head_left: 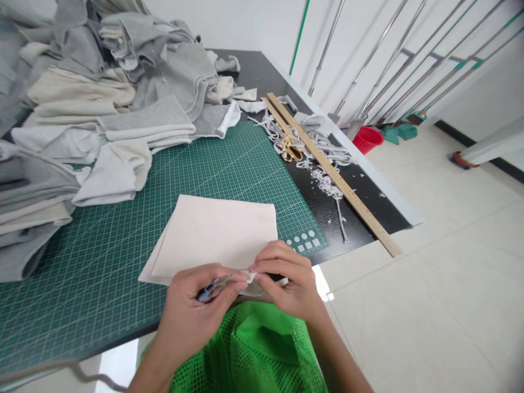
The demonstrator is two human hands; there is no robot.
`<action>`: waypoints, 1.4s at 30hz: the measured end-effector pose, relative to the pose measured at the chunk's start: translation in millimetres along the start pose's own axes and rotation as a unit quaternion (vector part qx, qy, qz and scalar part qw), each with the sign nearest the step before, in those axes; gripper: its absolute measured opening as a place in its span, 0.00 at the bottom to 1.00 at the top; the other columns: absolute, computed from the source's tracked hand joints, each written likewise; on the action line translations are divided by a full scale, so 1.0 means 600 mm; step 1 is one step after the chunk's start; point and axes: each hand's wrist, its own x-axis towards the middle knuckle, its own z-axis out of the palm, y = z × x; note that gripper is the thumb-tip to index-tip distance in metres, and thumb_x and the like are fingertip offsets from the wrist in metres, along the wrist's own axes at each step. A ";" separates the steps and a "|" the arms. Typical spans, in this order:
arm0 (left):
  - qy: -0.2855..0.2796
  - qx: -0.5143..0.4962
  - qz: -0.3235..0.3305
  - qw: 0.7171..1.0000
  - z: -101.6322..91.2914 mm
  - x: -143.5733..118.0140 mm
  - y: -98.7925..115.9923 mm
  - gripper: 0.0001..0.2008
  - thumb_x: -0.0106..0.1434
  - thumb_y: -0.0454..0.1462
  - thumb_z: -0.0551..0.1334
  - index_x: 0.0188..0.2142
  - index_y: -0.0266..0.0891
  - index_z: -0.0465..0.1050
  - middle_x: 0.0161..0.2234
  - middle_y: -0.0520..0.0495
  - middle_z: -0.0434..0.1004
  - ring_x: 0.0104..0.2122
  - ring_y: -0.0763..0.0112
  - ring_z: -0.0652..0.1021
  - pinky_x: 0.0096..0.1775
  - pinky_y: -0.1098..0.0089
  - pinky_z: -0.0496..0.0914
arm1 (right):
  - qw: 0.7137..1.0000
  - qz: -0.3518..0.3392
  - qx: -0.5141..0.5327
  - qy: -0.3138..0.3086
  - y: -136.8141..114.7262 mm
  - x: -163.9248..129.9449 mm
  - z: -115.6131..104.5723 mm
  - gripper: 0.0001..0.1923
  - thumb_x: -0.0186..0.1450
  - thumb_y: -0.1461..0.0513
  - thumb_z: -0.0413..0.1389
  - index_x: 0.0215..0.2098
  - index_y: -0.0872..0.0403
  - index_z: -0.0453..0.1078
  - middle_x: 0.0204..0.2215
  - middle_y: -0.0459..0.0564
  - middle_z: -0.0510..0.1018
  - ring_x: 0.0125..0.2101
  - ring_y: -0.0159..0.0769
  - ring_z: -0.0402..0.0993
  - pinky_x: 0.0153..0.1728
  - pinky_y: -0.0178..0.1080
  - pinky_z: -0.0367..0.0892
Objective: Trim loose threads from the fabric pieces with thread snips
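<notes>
My left hand (200,300) is closed on small thread snips (213,286) with a blue handle and a metal blade, partly hidden by the fingers. Its thumb and fingertips meet a white scrap of fabric (250,276) at the table's front edge. From the other side, my right hand (286,278) pinches the same white fabric between thumb and fingers. Just beyond both hands, a folded cream cloth (216,232) lies flat on the green cutting mat (213,158).
Heaps of grey and white cloth (164,71) cover the back left. At right lie a wooden ruler (339,177) overhanging the edge, gold-handled scissors (291,150) and thread scraps (325,183). A red bucket (367,140) and long poles (327,46) stand by the wall.
</notes>
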 end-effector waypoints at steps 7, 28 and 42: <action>0.004 0.013 0.003 1.000 -0.003 -0.002 -0.002 0.05 0.62 0.39 0.69 0.31 0.41 0.82 0.17 0.58 0.71 0.17 0.82 0.68 0.24 0.81 0.68 | 1.000 0.008 0.014 -0.017 0.001 -0.001 0.002 0.05 0.67 0.66 0.61 0.41 0.52 0.79 0.30 0.49 0.82 0.33 0.36 0.76 0.36 0.43 0.71; -0.041 0.103 0.028 0.994 -0.040 -0.021 0.005 0.18 0.70 0.43 0.60 0.58 0.48 0.71 0.34 0.55 0.82 0.26 0.78 0.78 0.29 0.78 0.72 | 0.993 0.073 0.087 -0.022 -0.003 0.003 -0.002 0.06 0.63 0.69 0.65 0.37 0.54 0.79 0.29 0.48 0.80 0.32 0.34 0.75 0.36 0.41 0.68; 0.023 0.233 0.250 0.939 -0.023 0.002 -0.003 0.18 0.71 0.40 0.61 0.59 0.41 0.71 0.33 0.50 0.76 0.26 0.76 0.75 0.28 0.72 0.69 | 0.973 0.140 0.180 -0.030 0.008 0.010 -0.015 0.07 0.63 0.69 0.64 0.36 0.51 0.81 0.30 0.47 0.80 0.32 0.32 0.74 0.34 0.37 0.68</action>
